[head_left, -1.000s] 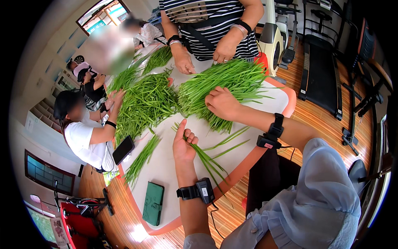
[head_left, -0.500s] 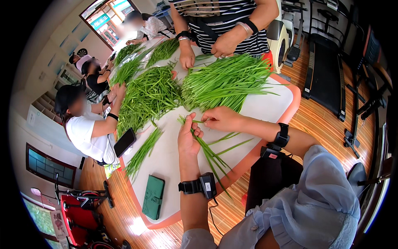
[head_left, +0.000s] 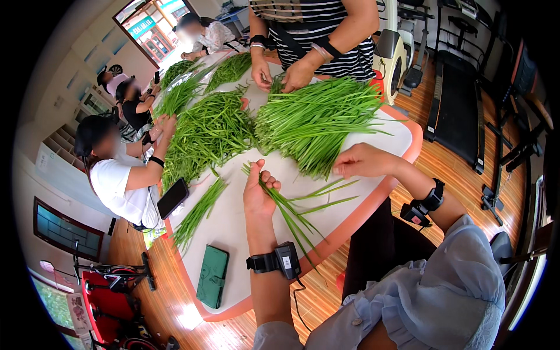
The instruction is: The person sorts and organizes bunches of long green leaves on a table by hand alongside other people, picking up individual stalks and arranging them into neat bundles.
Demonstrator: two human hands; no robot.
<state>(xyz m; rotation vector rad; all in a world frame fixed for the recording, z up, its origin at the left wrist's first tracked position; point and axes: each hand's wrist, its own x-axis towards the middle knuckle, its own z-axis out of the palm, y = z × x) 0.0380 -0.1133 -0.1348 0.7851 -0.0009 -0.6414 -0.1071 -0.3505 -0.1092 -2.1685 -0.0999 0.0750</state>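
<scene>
Head view: left hand (head_left: 258, 195) grips a few green stalks (head_left: 291, 213) — gathering step; right hand (head_left: 360, 160), fingers loosely curled and empty, should probably pull more from the big pile (head_left: 318, 119).

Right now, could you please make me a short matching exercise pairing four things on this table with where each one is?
Things:
1. green wallet
2. black phone
3. left hand
4. right hand

Places:
A. holding a few green stalks
B. at the edge of the big pile of greens
C. near the table's near rim, closest to the camera
D. beside the person in the white shirt

Pairs: 1-C, 2-D, 3-A, 4-B
</scene>
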